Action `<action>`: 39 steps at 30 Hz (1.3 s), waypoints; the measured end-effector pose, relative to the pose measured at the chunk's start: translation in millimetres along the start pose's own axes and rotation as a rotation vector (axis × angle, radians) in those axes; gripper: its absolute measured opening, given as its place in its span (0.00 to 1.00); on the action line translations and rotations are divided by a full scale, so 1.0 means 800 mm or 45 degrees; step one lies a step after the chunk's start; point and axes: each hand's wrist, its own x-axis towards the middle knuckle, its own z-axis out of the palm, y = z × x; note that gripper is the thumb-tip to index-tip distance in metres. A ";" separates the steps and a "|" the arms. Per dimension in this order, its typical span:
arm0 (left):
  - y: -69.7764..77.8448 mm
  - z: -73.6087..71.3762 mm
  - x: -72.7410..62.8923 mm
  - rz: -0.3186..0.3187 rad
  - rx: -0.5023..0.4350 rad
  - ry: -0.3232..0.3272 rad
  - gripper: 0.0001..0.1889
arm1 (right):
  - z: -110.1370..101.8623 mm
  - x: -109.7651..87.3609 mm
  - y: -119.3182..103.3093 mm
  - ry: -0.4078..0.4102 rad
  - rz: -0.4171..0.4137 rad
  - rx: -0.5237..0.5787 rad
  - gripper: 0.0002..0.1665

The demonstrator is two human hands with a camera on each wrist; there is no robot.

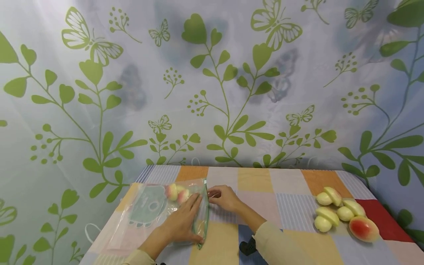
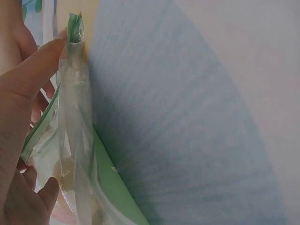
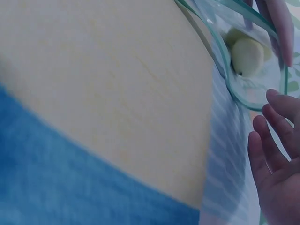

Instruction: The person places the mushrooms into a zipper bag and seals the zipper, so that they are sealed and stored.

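Some fruit (image 1: 172,192) is inside the bag (image 1: 149,206) near the worktop's (image 1: 258,180) left edge; other pieces (image 1: 345,214) (apparently unpacked yet) lie toward its right. Left grip (image 1: 183,221): straight-fingered, on the bag; right grip (image 1: 226,198): loose, unclosed, beside it.

The background is filled by a pale curtain (image 1: 179,121), printed with green leaves, berry sprigs and butterflies; it is marked by dim, blurred shadows (image 1: 131,86). A thin white loop (image 1: 86,231) is seen near its lower left. The table (image 1: 253,178) is covered in orange, yellow, pale pink and striped patches, with a red patch (image 1: 381,215) at the right and a blue patch (image 1: 245,232) at the front. Small pale yellow fruits (image 1: 345,213) are clustered towards the right end, with a larger red-blushed fruit (image 1: 363,229) set just beside them.
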 end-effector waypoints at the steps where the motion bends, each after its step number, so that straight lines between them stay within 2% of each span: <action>1: 0.001 0.000 0.000 0.000 -0.009 -0.003 0.75 | -0.003 -0.002 0.000 -0.003 0.005 -0.002 0.20; 12: 0.000 0.002 0.005 0.034 0.014 0.058 0.74 | -0.035 -0.014 -0.008 0.005 0.029 -0.023 0.19; 24: 0.000 0.002 0.003 -0.020 -0.024 0.007 0.75 | -0.059 -0.028 -0.012 0.014 0.006 -0.043 0.17; 39: -0.002 0.004 0.002 -0.032 -0.016 0.019 0.75 | -0.093 -0.051 -0.016 0.001 0.011 -0.105 0.18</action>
